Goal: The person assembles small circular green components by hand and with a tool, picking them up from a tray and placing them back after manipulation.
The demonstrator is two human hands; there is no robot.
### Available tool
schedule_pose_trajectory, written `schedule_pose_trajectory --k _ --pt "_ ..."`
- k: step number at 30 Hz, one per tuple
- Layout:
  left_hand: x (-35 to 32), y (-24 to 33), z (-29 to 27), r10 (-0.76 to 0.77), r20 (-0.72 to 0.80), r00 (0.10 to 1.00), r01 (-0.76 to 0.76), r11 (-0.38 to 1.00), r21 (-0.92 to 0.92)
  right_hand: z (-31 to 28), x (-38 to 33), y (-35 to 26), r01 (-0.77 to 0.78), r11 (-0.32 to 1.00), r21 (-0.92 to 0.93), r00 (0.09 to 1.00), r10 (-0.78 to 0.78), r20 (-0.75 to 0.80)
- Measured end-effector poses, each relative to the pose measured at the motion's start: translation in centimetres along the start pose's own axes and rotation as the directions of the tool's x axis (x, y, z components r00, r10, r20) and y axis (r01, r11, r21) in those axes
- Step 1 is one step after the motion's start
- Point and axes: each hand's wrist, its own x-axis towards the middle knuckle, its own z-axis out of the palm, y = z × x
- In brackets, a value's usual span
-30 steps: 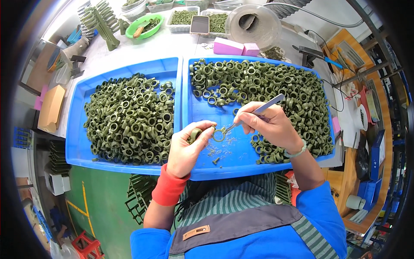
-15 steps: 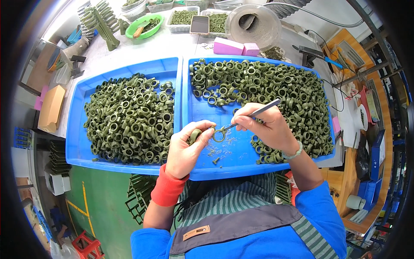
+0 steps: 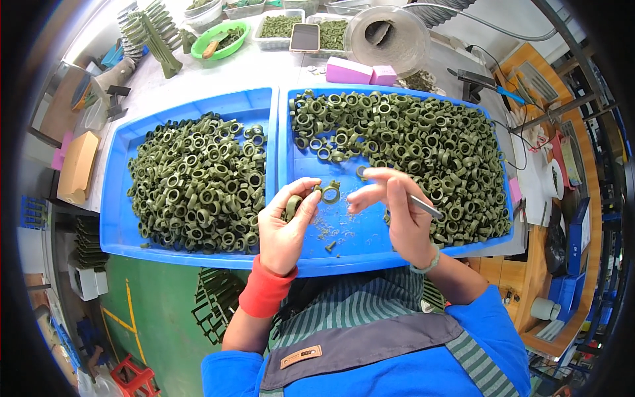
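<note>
My left hand (image 3: 283, 228), with a red wristband, is closed over the right blue tray. Its thumb and forefinger pinch a small olive-green ring (image 3: 330, 192) with a lug, and a second green ring (image 3: 293, 208) is tucked in the curled fingers. Just to the right is my right hand (image 3: 407, 215), its fingers loosely raised and partly blurred. A slim grey pen-like tool (image 3: 425, 206) lies in that hand, its handle pointing to the lower right; its tip is hidden. The tool does not visibly touch the pinched ring.
Many green rings (image 3: 430, 152) lie along the back and right of the right tray (image 3: 317, 266); others (image 3: 198, 178) fill the left tray (image 3: 116, 198). Small green scraps (image 3: 329, 246) dot the tray floor. Behind stand a phone (image 3: 305, 38), pink blocks (image 3: 349, 70) and a green bowl (image 3: 231, 41).
My right hand has pulled away from the ring and turned, swinging the tool from pointing at the ring to lying back in the hand. The pinched ring has moved slightly up and left.
</note>
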Motion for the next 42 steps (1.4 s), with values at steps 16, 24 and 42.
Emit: schedule_pose_trajectory --k 16,24,42 --pt "-0.1 -0.2 -0.1 0.038 0.08 0.996 -0.028 0.993 -0.118 -1.8 2.5 1.4 0.32 0.615 -0.72 0.947 -0.237 0.218" --pt "0.6 0.7 -2.2 -0.179 0.095 0.979 0.202 0.831 -0.518 -4.4 6.5 5.9 0.203 0.381 -0.902 0.959 0.108 0.262" --pt "0.8 -0.1 -1.1 -0.425 0.239 0.873 0.487 0.744 -0.457 -1.3 4.5 1.6 -0.435 0.899 -0.053 0.867 0.434 0.245"
